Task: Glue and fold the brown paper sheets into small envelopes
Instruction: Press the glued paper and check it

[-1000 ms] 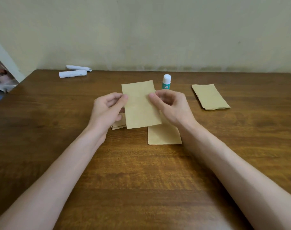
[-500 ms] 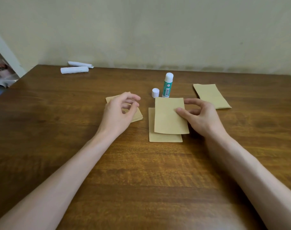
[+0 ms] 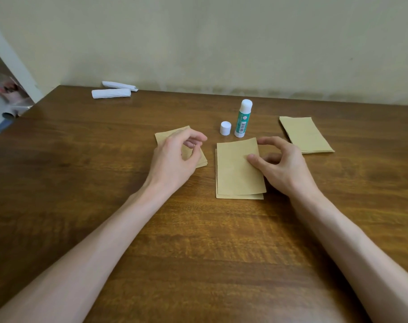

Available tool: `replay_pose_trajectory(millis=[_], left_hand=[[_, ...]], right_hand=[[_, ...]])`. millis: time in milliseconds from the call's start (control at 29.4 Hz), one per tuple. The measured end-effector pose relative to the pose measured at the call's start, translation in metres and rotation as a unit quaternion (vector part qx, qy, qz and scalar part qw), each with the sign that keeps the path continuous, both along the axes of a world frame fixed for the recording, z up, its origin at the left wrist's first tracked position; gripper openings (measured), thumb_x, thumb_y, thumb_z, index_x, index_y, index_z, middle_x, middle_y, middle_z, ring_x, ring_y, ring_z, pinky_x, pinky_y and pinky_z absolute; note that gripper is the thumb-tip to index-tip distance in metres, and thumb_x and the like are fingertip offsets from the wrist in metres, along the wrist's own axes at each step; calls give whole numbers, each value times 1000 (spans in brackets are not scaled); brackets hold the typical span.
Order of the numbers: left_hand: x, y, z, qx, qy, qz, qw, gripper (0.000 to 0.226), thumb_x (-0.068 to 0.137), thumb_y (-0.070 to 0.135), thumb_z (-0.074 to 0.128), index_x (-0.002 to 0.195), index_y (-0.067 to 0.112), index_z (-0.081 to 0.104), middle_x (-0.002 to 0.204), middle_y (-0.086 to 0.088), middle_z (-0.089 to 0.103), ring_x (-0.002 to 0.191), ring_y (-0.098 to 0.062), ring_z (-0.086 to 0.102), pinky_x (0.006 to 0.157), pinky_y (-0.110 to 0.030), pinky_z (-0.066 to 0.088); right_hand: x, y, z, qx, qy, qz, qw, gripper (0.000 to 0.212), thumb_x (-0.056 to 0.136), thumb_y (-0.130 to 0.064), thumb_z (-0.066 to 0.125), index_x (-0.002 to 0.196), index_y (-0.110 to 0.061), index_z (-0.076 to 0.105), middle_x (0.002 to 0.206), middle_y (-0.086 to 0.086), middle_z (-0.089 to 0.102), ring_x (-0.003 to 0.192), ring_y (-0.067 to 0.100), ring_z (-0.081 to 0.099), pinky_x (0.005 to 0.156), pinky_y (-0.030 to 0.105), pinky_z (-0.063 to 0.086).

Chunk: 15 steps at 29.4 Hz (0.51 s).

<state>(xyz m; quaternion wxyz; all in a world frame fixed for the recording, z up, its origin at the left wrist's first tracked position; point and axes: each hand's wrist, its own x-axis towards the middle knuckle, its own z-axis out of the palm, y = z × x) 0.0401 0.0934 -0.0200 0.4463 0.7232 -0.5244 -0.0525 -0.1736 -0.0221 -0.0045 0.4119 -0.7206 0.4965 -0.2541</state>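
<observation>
A brown paper sheet (image 3: 235, 169) lies slightly askew on another brown sheet (image 3: 233, 196) at the table's middle. My right hand (image 3: 284, 166) pinches the top sheet's right edge, thumb on top and fingers curled behind it. My left hand (image 3: 175, 159) hovers with loosely curled fingers over a small pile of folded brown envelopes (image 3: 165, 137) and holds nothing. An uncapped green and white glue stick (image 3: 242, 122) stands just behind the sheets, its white cap (image 3: 225, 128) beside it on the left.
A stack of brown sheets (image 3: 305, 134) lies at the right of the wooden table (image 3: 198, 252). Two white paper rolls (image 3: 111, 93) lie at the back left by the wall. The table's left edge drops off near some clutter on the floor.
The sheet held up in both hands came down onto the sheet on the table. My left hand let go and moved left over the envelope pile; my right hand kept hold.
</observation>
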Motion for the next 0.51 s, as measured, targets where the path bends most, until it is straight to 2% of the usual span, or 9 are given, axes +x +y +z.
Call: replay_pose_trajectory(millis=[374, 511], left_hand=[[-2, 1, -1, -7, -33, -8, 999, 20, 97, 12, 68, 110, 26, 75, 102, 17, 70, 95, -2, 63, 76, -18, 43], [-2, 1, -1, -6, -39, -8, 999, 20, 96, 12, 68, 109, 26, 75, 103, 17, 70, 95, -3, 63, 75, -15, 40]], right_hand=[[3, 3, 5, 9, 12, -2, 1000, 51, 92, -43, 79, 139, -35, 60, 92, -7, 79, 98, 9, 72, 96, 41, 58], [1, 5, 9, 26, -1, -2, 1000, 51, 93, -40, 79, 139, -34, 60, 92, -8, 79, 94, 2, 70, 76, 23, 51]])
